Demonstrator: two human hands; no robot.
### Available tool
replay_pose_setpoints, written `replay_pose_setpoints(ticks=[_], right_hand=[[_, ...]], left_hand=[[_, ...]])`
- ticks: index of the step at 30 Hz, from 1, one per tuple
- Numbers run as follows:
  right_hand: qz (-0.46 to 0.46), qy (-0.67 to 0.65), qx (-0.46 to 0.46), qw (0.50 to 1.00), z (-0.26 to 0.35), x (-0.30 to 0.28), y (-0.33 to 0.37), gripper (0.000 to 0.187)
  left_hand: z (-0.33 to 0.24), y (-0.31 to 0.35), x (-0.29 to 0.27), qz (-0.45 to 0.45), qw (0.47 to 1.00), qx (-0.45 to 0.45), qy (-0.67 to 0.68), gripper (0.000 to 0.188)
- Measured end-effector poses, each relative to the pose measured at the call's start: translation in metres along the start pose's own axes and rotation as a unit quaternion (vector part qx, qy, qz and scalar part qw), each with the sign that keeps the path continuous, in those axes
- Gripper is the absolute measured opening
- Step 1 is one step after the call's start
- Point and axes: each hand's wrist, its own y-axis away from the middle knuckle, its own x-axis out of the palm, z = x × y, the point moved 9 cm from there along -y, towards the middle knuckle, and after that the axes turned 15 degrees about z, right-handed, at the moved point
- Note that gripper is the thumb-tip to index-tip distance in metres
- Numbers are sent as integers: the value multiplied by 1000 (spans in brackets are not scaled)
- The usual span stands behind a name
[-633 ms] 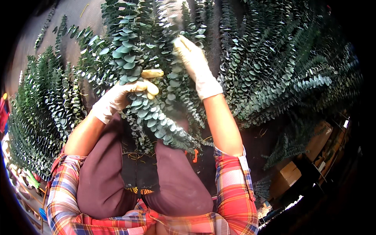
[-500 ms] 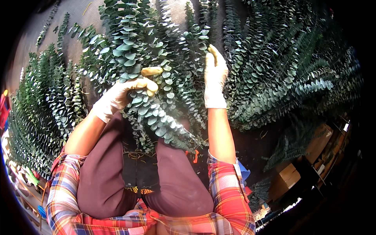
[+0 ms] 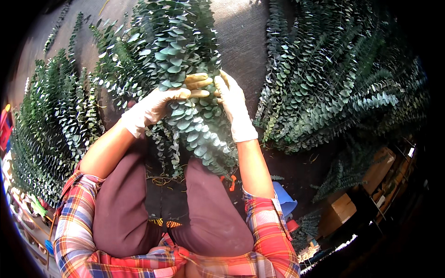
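The bunch of eucalyptus stems stands between the person's two gloved hands, above the knees, its leafy tips fanning up and away while a lower spray hangs back toward the lap. The work in hand looks like gathering stems into one bunch and squaring them up; the next move would call for a firm hold at the gathered point with one hand so the other can come free without the stems splaying.

The left hand is curled around the stems from the left, its yellow-tipped fingers wrapped across the front of the bunch, grasping it. The right hand presses against the bunch from the right, fingers fairly straight and only slightly bent, touching the leaves and the left fingertips rather than clenching.

More eucalyptus lies spread on the dark ground cloth: a row to the left and a large heap to the right. Wooden crates sit at lower right, a blue container by the right elbow.
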Motion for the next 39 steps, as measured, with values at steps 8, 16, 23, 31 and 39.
replay_pose_setpoints(ticks=[8, 16, 23, 31, 39], right_hand=[[-128, 386, -88, 909, 21, -16, 4, 49], [-108, 158, -109, 975, 38, -60, -11, 32], [-43, -64, -129, 989, 88, -90, 16, 28], [6, 25, -121, 992, 37, -25, 58, 24], [89, 95, -89, 987, -2, 37, 88, 26]], left_hand=[[8, 15, -18, -55, 994, -15, 96, 67], [0, 4, -3, -25, 1000, -18, -4, 70], [-3, 13, -7, -18, 1000, 12, 2, 69], [-8, 22, -15, -24, 998, 47, 18, 70], [5, 26, -5, -22, 997, -34, 66, 56]])
